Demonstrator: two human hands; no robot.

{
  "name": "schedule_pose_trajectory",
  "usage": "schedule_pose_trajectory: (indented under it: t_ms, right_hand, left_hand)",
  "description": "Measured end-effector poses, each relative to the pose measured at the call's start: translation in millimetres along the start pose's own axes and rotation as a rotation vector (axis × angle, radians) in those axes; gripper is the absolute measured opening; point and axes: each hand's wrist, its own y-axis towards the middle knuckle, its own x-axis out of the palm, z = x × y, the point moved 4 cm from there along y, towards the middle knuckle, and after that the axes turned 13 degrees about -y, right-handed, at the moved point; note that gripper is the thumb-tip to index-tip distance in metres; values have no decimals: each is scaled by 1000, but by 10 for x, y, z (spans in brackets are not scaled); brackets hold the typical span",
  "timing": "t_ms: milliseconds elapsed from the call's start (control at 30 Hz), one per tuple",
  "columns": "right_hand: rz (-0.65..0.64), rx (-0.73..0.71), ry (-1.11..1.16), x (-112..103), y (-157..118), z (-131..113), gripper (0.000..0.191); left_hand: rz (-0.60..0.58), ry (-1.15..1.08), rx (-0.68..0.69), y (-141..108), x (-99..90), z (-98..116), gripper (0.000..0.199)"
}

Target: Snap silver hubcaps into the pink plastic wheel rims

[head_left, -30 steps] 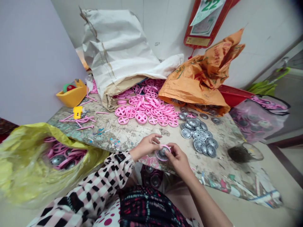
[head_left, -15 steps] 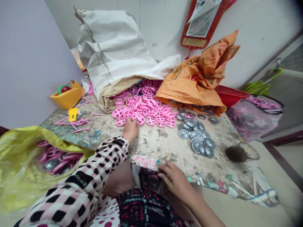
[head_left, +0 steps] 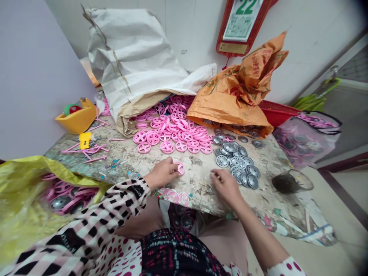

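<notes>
My left hand (head_left: 164,173) is closed on a pink plastic wheel (head_left: 180,168) with a cross of spokes, just above the tabletop. Beyond it lies a heap of similar pink wheels (head_left: 181,146), spilling out of a white sack. My right hand (head_left: 227,188) hovers over the table, its fingers loosely curled and a little apart, with nothing visible in them. Grey hubcap-like discs (head_left: 237,161) are piled just past its fingertips, several overlapping.
Behind stand the white sack (head_left: 138,50) and an orange sack (head_left: 235,96). A yellow bag (head_left: 25,184) of wheels is at left, near pink rods (head_left: 94,159) and a yellow tape dispenser (head_left: 76,119). A dark glass cup (head_left: 291,182) stands right. Assembled wheels (head_left: 182,217) show below the table edge.
My left hand has drawn a pink wheel from the heap toward me. My right hand has risen from the table's front edge and moved forward and right, toward the grey discs.
</notes>
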Motion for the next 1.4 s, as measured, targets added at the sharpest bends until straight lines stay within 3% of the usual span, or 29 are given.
schedule_pose_trajectory:
  t_ms: [67, 167, 300, 400, 500, 667, 733, 800, 967, 1067, 1167, 1400]
  right_hand:
    - [65, 100, -277, -75, 226, 125, 34]
    - [41, 181, -546, -94, 440, 173, 39]
    - [8, 70, -665, -2, 465, 132, 30]
    - [64, 32, -650, 4, 391, 173, 33]
    - [164, 67, -439, -73, 301, 168, 34]
    - [276, 154, 441, -116, 79, -213, 33]
    - [287, 133, 573, -93, -19, -447, 30]
    - [326, 64, 529, -93, -109, -646, 26]
    - [401, -3, 386, -134, -239, -767, 27]
    - [269, 52, 487, -120, -228, -683, 35]
    - [83, 74, 656, -84, -214, -661, 30]
    - [78, 136, 750, 11, -239, -633, 26]
  left_hand:
    - [57, -68, -45, -36, 61, 37, 27]
    - [98, -122, -156, 3, 125, 14, 50]
    - [55, -223, -249, 72, 170, -32, 42]
    - [99, -477, -329, 47, 181, -31, 38]
    - [95, -952, -481, -18, 260, 24, 28]
    - [21, -1696, -602, -84, 390, 310, 19]
    - [14, -1854, -587, -99, 412, 432, 20]
    - [21, -1953, -548, -119, 422, 536, 20]
    - [55, -2005, -490, -195, 410, 676, 24]
    - [59, -1987, -442, -209, 387, 710, 28]
    - [84, -1925, -402, -197, 389, 733, 30]
    - [98, -1746, -447, -202, 474, 724, 32]
